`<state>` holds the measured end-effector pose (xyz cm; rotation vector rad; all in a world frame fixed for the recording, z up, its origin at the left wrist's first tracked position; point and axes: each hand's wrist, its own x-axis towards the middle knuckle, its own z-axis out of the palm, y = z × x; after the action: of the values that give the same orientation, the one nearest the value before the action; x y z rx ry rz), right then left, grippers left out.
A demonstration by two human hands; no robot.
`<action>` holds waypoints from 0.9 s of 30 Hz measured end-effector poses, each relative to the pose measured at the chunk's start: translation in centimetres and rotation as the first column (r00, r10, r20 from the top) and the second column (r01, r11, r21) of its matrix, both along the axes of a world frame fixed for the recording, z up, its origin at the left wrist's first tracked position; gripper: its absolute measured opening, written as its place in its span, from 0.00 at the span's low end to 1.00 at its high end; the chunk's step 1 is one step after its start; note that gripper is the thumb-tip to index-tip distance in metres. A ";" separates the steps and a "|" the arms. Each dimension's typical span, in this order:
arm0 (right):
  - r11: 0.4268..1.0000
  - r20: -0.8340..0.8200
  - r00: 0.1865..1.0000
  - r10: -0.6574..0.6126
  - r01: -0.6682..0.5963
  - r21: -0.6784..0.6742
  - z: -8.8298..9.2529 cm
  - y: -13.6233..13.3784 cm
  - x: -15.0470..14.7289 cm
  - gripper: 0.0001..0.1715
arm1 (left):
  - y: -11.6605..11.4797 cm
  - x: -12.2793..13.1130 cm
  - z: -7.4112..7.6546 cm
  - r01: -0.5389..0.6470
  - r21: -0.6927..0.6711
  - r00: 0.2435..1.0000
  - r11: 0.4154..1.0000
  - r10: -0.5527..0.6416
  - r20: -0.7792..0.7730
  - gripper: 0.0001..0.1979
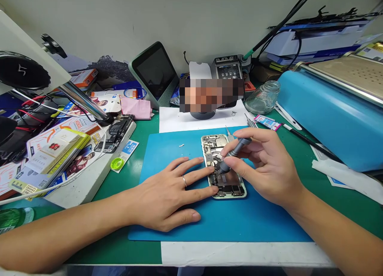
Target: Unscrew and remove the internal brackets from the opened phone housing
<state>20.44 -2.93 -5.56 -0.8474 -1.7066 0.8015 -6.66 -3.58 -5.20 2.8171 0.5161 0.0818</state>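
Note:
An opened phone (pixel 216 145) with its inner boards showing lies on a blue mat (pixel 167 152) in the middle of the desk. My right hand (pixel 266 164) is closed around a grey precision screwdriver (pixel 236 151), its tip down on the phone's inside near the middle. My left hand (pixel 167 192) lies flat on the mat with fingers spread, fingertips touching the phone's left edge. A ring sits on one of its fingers.
A blue machine (pixel 335 108) fills the right side. A glass jar (pixel 263 96), a soldering station (pixel 229 68) and a small screen (pixel 155 74) stand at the back. Boxes, cables and a second phone body (pixel 115 134) crowd the left. Tiny screws lie on the mat.

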 end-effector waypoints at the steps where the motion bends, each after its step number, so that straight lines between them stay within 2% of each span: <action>1: 1.000 -0.001 1.000 0.001 -0.001 -0.002 0.0 0.0 0.0 0.26 | 0.0 0.0 0.0 0.000 0.002 1.000 1.000 0.000 0.000 0.30; 27: 0.999 -0.001 1.000 0.022 -0.022 -0.030 0.2 -0.1 -0.3 0.25 | 0.1 0.0 -0.1 -0.009 -0.015 0.999 1.000 0.010 0.036 0.31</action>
<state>20.16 -3.01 -5.37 -0.8503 -1.7095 0.8443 -6.67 -3.43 -5.31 2.7930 0.5195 0.1300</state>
